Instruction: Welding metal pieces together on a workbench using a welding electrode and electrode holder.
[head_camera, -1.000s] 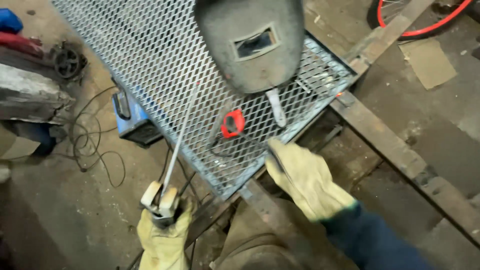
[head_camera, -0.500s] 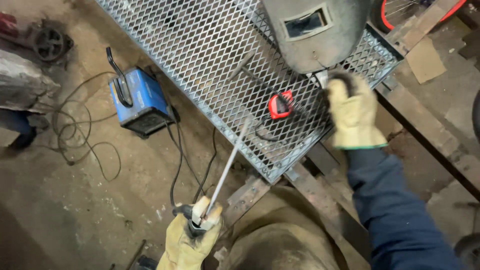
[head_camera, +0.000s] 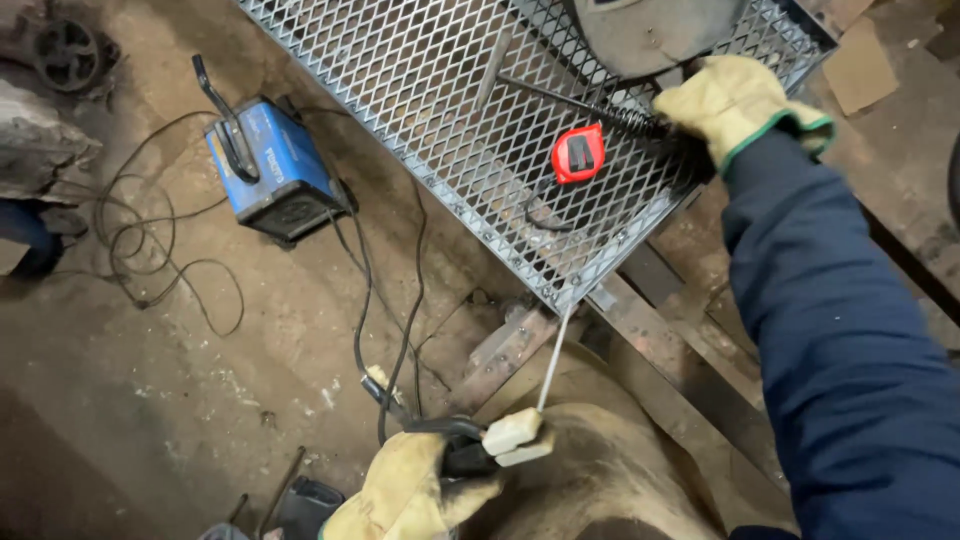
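Electrode holder (head_camera: 490, 445): near edge of my view, low centre, gripped in my left hand (head_camera: 410, 495), which is closed around its dark handle.
Welding rod (head_camera: 556, 358): runs up from the holder's pale clamp, its far tip at the near corner of the mesh panel (head_camera: 400, 90).
Right hand (head_camera: 730, 100): far right, gloved, closed on the coiled handle of a dark chipping hammer (head_camera: 600, 105) that lies on the mesh.
Red tape measure (head_camera: 578, 153): on the mesh, just left of my right hand, beside the hammer's shaft.
Welding mask (head_camera: 650, 30): far edge, on the mesh, touching the right glove from above.
Blue welder (head_camera: 270, 175): on the floor (head_camera: 150, 400), left of the mesh, well apart from both hands.
Cables (head_camera: 385, 300): black leads run from the welder across the floor down to my left hand.
In the way: steel bars (head_camera: 680, 330) under the mesh corner lie between my two hands; my knee sits just below the rod.
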